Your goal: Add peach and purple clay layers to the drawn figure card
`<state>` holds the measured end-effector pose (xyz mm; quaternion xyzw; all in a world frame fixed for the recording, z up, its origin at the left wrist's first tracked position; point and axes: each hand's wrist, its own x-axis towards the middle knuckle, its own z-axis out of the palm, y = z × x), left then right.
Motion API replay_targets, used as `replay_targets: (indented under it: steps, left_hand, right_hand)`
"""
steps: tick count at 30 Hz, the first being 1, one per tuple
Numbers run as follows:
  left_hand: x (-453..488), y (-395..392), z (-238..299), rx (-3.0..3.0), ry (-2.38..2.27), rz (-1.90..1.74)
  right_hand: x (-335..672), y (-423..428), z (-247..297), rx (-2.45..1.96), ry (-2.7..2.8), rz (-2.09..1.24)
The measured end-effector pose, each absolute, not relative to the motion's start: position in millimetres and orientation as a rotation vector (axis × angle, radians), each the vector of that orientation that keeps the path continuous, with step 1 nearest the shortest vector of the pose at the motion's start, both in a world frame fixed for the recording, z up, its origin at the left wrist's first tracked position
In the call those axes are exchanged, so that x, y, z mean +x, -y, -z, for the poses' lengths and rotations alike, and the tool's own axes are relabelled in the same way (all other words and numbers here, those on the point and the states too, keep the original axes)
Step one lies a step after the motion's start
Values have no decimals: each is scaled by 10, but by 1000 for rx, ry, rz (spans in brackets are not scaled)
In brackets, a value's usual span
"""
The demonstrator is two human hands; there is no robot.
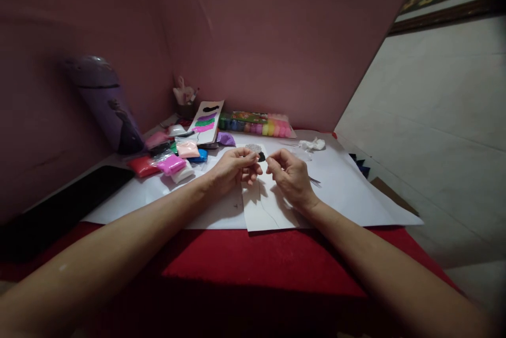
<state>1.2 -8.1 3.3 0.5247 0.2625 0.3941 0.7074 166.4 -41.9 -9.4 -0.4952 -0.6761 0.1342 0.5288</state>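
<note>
My left hand (238,167) is raised over a white card (272,211), its thumb and index finger pinched together and the other fingers curled. Close to it on the right, my right hand (291,177) has its thumb and index finger pinched too. What either pinch holds is too small to make out. Between the fingertips a small black patch (261,156) shows; I cannot tell whether it lies on the card or is held. Just behind it is a grey speckled patch (253,147). A thin curved line runs down the card.
Coloured clay-like packets (171,164) lie at left, near a card with painted stripes (205,122). A long multicoloured pack (256,124) lies by the wall. A crumpled tissue (312,144) is at right. A tall purple container (113,108) and a black slab (75,206) stand farther left.
</note>
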Motion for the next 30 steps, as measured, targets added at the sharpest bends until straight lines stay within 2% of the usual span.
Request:
replay_targets:
  steps: [30]
  left_hand:
    - [34, 64, 16, 1176, -590, -977]
  right_hand:
    - [1633, 439, 127, -1061, 1729, -214]
